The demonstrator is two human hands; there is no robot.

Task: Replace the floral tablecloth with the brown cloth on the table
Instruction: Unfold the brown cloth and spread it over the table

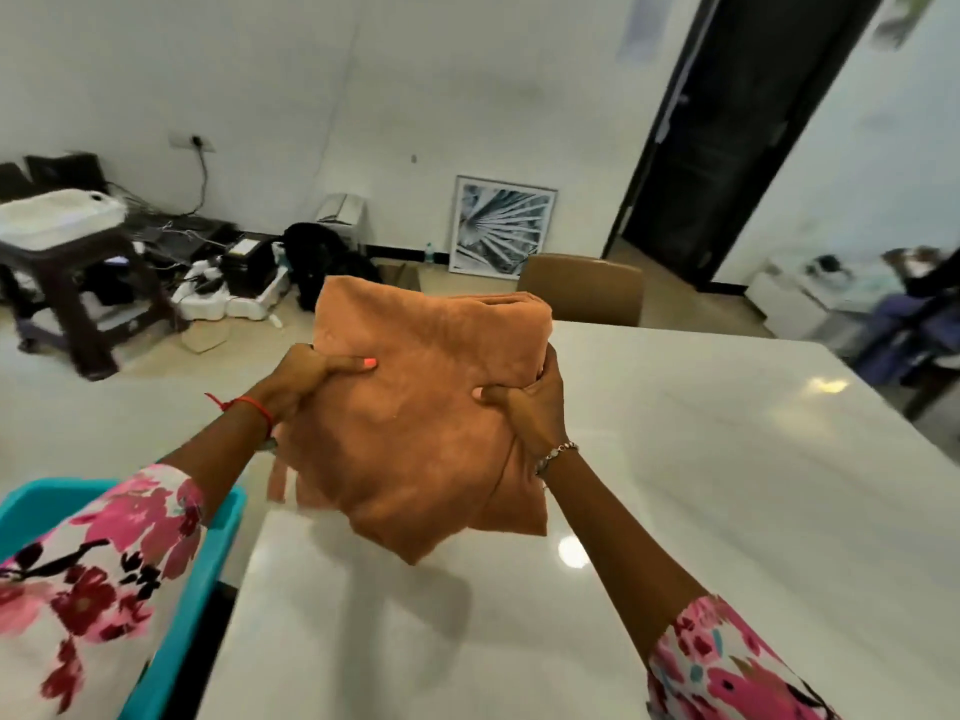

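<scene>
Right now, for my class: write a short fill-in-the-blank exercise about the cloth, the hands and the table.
1. The brown cloth is ____ into a bundle, not spread out.
2. The number of hands gripping it, left hand and right hand, is ____.
3. The table has a bare glossy top coloured ____.
4. A framed picture leans against the ____.
Answers: folded; two; white; wall.
</scene>
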